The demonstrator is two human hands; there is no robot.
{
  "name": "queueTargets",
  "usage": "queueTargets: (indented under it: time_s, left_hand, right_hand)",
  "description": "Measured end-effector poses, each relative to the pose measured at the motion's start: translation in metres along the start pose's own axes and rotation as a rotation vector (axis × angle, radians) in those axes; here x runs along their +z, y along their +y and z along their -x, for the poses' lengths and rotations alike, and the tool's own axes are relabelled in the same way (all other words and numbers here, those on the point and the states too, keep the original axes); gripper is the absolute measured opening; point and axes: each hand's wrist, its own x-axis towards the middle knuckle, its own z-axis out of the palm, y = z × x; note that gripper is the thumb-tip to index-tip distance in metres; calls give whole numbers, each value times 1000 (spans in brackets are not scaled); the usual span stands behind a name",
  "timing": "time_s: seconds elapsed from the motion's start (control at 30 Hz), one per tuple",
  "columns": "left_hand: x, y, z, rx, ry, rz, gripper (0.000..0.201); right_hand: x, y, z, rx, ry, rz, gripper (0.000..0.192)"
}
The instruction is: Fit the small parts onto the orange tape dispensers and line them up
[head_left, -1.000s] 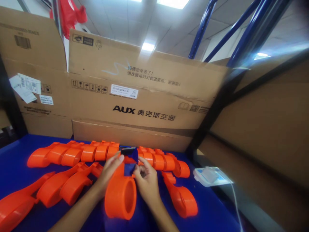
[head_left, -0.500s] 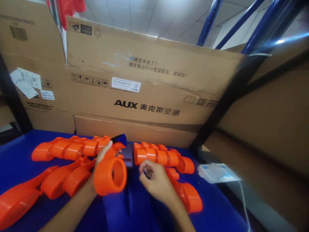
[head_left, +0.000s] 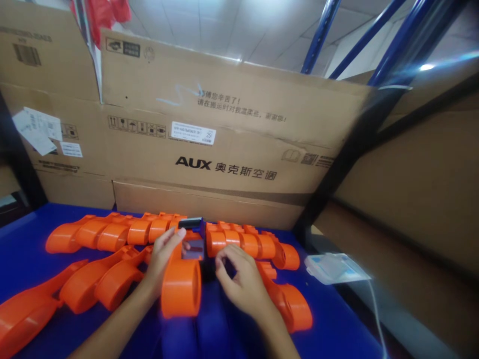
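Left hand (head_left: 162, 259) gripping orange part (head_left: 182, 289), right hand (head_left: 241, 284) beside

Lower centre of frame: left hand (head_left: 161, 259) gripping orange ringed part (head_left: 181, 289), right hand (head_left: 241, 285) curled just beside, over blue counter (head_left: 26, 234), cardboard boxes (head_left: 224, 129) behind.

Glossy, smooth orange plastic housings (head_left: 112, 234) lie on a matt blue cloth-like table cover (head_left: 22, 249), backed by matt brown corrugated cardboard cartons (head_left: 232, 144) with paper labels (head_left: 193, 133).
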Motion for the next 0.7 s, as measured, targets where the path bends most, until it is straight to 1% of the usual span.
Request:
queueTargets:
  time_s: [0.03,0.07,0.17,0.23,0.3,0.43,0.57,0.7]
  left_hand:
    - [2,1,2,23,-32,-47,35]
    - [4,3,6,49,-67,-91,34]
    - [11,8,17,113,-161,-174,31]
    - [16,9,23,115,-213,-204,34]
    - [20,8,28,101,-274,-225,37]
    - [25,5,31,76,-379,-213,40]
    - [27,3,32,76,-375,-176,37]
    - [25,-1,30,47,-316,-206,31]
  right_hand:
    - [1,0,1,-1,40,-28,9]
    - [3,0,1,-2,77,-54,13]
    - [9,0,3,-2,163,-78,41]
    - [14,1,4,0,211,-54,49]
    - [18,4,6,2,272,-27,49]
    - [20,9,7,-7,380,11,41]
    - [22,7,7,-70,409,30,41]
    - [26,2,5,-142,385,32,38]
